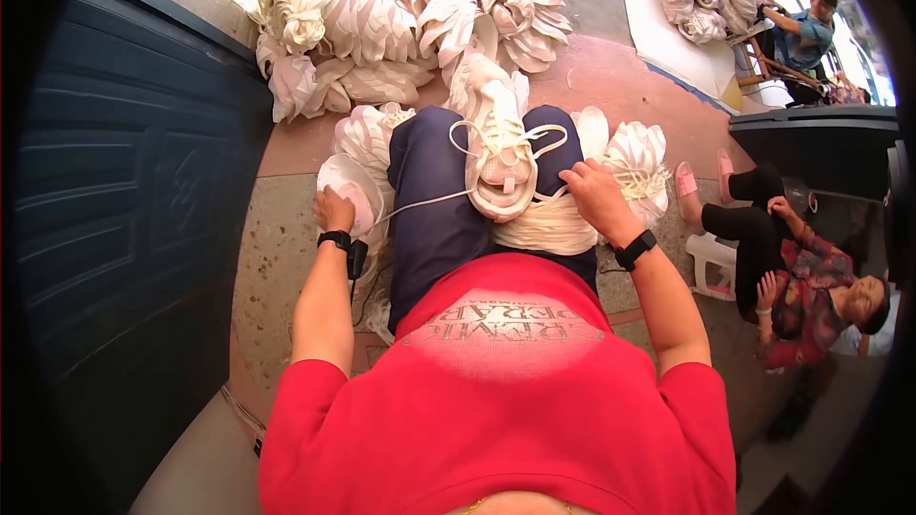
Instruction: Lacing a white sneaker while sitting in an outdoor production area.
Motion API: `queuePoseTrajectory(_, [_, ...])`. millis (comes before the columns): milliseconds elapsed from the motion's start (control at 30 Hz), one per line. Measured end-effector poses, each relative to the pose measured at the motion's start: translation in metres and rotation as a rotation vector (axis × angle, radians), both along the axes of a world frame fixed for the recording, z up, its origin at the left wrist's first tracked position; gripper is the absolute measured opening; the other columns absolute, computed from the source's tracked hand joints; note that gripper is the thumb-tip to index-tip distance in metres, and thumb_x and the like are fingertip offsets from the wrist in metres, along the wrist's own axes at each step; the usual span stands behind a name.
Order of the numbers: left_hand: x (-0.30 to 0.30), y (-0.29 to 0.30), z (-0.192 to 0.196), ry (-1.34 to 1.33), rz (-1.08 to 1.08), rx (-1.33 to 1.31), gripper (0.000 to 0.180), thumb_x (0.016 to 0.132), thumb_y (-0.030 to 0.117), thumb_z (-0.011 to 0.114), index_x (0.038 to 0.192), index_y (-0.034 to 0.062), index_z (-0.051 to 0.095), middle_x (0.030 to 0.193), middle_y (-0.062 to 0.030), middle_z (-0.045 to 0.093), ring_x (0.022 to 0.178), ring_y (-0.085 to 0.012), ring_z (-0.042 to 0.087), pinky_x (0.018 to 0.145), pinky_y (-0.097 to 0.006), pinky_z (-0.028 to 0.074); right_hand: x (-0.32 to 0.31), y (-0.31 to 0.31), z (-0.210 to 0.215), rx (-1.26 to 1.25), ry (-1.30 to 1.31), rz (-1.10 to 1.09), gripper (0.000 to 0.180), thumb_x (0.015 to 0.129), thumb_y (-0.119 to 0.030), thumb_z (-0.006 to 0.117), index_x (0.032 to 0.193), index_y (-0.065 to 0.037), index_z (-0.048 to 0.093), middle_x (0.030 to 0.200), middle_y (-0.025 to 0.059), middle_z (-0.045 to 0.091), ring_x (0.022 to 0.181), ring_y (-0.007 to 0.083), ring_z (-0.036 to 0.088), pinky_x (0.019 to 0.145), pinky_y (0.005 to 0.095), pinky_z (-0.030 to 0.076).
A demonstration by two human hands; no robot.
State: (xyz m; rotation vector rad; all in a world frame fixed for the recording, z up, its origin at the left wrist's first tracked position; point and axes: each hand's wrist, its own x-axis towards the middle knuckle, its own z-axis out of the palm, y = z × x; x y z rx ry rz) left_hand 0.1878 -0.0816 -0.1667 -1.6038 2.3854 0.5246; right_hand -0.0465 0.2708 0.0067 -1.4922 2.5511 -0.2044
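Note:
Between my knees stands a white and pink shoe upper, mounted on a pale form with cream shoelaces looped through its eyelets. My right hand is closed beside it, fingertips pinched at a cream shoelace that comes from the upper's side. Beneath that hand, a thick bundle of cream laces lies across my lap. To the left of my thigh, my left hand grips a loose pink and white shoe upper, its fingers partly hidden. One lace stretches over my left thigh from the mounted upper toward that hand.
Piled bundles of shoe uppers fill the floor ahead. Another bundle lies beside my right knee. A dark blue panelled door stands at left. One person sits close on the right; another works farther off.

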Motion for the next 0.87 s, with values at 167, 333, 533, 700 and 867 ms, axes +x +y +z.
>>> queuePoseTrajectory(167, [0.054, -0.02, -0.031, -0.158, 0.229, 0.133, 0.047, 0.075, 0.014, 0.056, 0.118, -0.0009, 0.041, 0.122, -0.019, 0.043, 0.116, -0.035, 0.038, 0.086, -0.055, 0.036, 0.003, 0.001, 0.013, -0.043, 0.033, -0.05, 0.017, 0.07, -0.001, 0.05, 0.085, -0.004, 0.057, 0.08, 0.0085, 0.053, 0.084, 0.0248, 0.05, 0.074, 0.035, 0.039])
queuePoseTrajectory(333, [0.117, -0.02, -0.092, 0.416, 0.367, 0.413, 0.039, 0.075, 0.016, 0.059, 0.106, -0.005, 0.05, 0.097, -0.0219, 0.057, 0.086, -0.0338, 0.058, 0.063, -0.042, 0.048, 0.006, -0.006, 0.029, -0.522, -0.236, -0.401, 0.006, 0.082, -0.005, 0.049, 0.087, -0.002, 0.051, 0.071, 0.0076, 0.052, 0.066, 0.0226, 0.052, 0.062, 0.0285, 0.042])
queuePoseTrajectory(533, [0.045, -0.025, 0.002, 0.342, 0.511, 0.594, 0.031, 0.08, 0.024, 0.052, 0.089, -0.0055, 0.054, 0.07, -0.0155, 0.061, 0.056, -0.0284, 0.06, 0.061, -0.041, 0.047, -0.036, 0.037, 0.134, -1.201, -0.687, -0.828, 0.018, 0.089, -0.012, 0.047, 0.105, -0.005, 0.048, 0.062, -0.0022, 0.039, 0.048, 0.0043, 0.035, 0.045, 0.0185, 0.033])
queuePoseTrajectory(700, [0.035, -0.057, 0.088, 0.217, 0.008, -0.387, 0.029, 0.081, 0.028, 0.049, 0.081, -0.0001, 0.056, 0.073, -0.0231, 0.059, 0.064, -0.0393, 0.056, 0.06, -0.045, 0.045, -0.04, 0.055, 0.18, -1.323, -0.716, -0.648, 0.024, 0.089, -0.009, 0.045, 0.112, -0.003, 0.046, 0.059, -0.0037, 0.033, 0.047, 0.0032, 0.029, 0.042, 0.017, 0.026])
queuePoseTrajectory(867, [0.012, -0.018, 0.195, 0.609, -0.05, -0.509, 0.03, 0.079, 0.032, 0.056, 0.077, 0.0023, 0.056, 0.072, -0.0225, 0.058, 0.069, -0.0395, 0.057, 0.059, -0.048, 0.043, -0.024, 0.021, 0.154, -1.01, -0.874, -0.657, 0.044, 0.085, -0.005, 0.051, 0.127, -0.005, 0.037, 0.074, 0.0013, 0.053, 0.055, 0.0056, 0.045, 0.05, 0.0189, 0.037])
